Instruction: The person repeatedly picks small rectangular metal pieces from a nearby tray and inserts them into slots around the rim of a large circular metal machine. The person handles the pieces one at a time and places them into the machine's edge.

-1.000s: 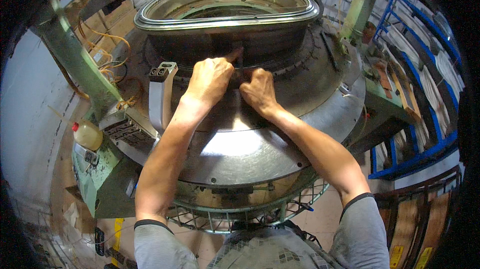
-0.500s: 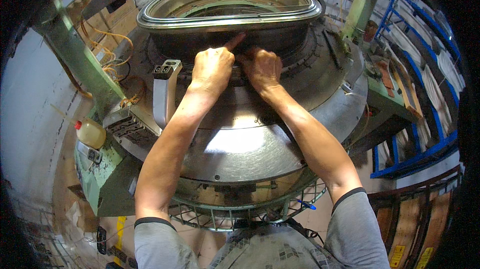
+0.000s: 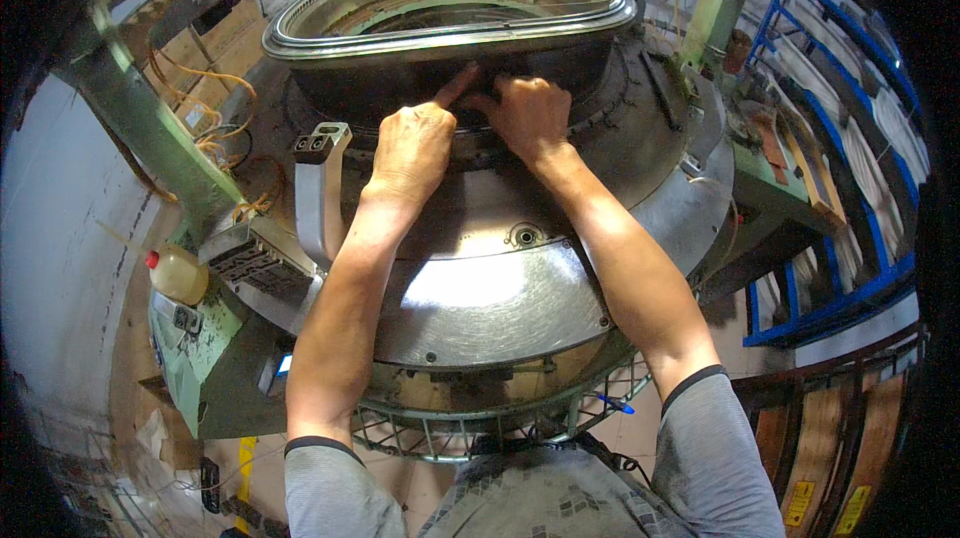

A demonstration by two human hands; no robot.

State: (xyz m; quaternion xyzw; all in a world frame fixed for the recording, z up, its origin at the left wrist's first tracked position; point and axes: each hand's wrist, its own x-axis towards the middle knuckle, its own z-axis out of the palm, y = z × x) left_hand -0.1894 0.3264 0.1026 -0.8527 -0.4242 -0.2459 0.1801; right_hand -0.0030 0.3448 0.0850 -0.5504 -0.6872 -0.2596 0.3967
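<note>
My left hand (image 3: 412,146) is at the dark cylinder wall (image 3: 350,88), below the bright metal ring (image 3: 450,46) of a large round machine. Its index finger stretches up to the wall; its other fingers are curled. Beside it my right hand (image 3: 533,116) is closed, thumb side toward the left hand. Its fingertips are in shadow, and I cannot make out what either hand holds, if anything. Below the hands lies the machine's shiny metal plate (image 3: 490,323), with a round fitting (image 3: 525,236) near my right forearm. An upright metal bracket (image 3: 318,203) stands left of my left forearm.
Green posts (image 3: 150,128) rise on both sides. At the left stands a bottle with a red cap (image 3: 178,276), near orange cables (image 3: 205,118). A blue rack (image 3: 830,298) with pale rolls is at the right. A dark bar (image 3: 660,88) lies on the machine.
The view has shifted slightly. My right hand has risen a little and my hands are slightly farther apart. The round fitting on the machine now shows fully between my forearms.
</note>
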